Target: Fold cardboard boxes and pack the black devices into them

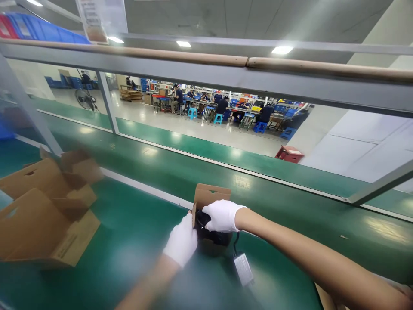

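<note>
A small brown cardboard box (211, 193) stands with its flap raised at the middle of the green work surface. My left hand (182, 241), in a white glove, grips the box's left side. My right hand (222, 216), gloved as well, is closed on a black object (214, 236) at the mouth of the box; its exact kind is hard to make out. From there a dark cable runs down to a silver rectangular block with a label (243, 269), which hangs or lies to the right of the box. My right fingertips are partly hidden.
Several opened cardboard boxes (48, 211) are grouped on the left. A metal frame rail (206, 71) crosses above the green bench (129, 258), with blue bins (48, 28) at upper left. Beyond it, several people sit at work tables. Part of another carton (324, 297) shows at lower right.
</note>
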Demonstrator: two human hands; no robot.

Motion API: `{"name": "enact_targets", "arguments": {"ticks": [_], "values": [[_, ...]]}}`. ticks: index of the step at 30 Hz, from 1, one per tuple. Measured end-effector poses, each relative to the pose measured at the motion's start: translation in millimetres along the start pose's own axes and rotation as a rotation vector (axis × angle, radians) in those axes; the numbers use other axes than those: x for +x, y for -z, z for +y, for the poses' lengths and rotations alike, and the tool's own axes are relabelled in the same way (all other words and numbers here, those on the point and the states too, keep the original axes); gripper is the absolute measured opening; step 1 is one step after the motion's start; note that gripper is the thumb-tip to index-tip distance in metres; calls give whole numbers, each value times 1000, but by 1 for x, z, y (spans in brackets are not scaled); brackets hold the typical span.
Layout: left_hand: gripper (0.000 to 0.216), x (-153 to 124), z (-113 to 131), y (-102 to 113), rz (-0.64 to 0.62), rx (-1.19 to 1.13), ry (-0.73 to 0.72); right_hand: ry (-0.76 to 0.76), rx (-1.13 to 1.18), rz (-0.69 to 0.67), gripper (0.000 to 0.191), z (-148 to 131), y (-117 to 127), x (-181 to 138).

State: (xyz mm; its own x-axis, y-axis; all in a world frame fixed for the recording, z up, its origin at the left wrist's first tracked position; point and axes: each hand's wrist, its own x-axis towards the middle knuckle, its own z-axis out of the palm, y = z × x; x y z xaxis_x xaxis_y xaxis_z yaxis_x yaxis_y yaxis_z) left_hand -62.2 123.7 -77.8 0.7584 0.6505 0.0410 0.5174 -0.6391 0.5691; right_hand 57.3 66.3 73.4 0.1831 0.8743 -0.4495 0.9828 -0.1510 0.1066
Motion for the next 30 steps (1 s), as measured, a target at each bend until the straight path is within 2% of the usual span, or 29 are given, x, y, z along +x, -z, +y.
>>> {"name": "enact_targets", "arguments": {"ticks": [5, 11, 14, 20, 23, 26, 28, 30], "values": [[53, 0, -10, -1, -19, -29, -12, 22, -5, -59, 40, 1, 5, 5], [45, 0, -7, 1, -15, -93, -60, 45, -5, -110, 40, 10, 2, 8], [43, -2, -3, -3, -35, -101, -90, 82, -11, -178, 41, 3, -11, 13], [48, -6, 3, -10, -58, -71, -114, 167, -41, -282, 30, -18, -58, 41], [50, -9, 3, -10, -79, -37, -109, 164, -9, -289, 24, -21, -66, 44], [48, -17, -4, -13, -67, -55, -105, 114, 3, -161, 28, -24, -54, 14], [47, -26, -12, -15, -11, -56, -118, 72, 14, 61, 30, -22, -45, -23], [48, -38, -17, -14, 176, -4, -186, -10, 136, 336, 24, -8, -48, -63]]}}
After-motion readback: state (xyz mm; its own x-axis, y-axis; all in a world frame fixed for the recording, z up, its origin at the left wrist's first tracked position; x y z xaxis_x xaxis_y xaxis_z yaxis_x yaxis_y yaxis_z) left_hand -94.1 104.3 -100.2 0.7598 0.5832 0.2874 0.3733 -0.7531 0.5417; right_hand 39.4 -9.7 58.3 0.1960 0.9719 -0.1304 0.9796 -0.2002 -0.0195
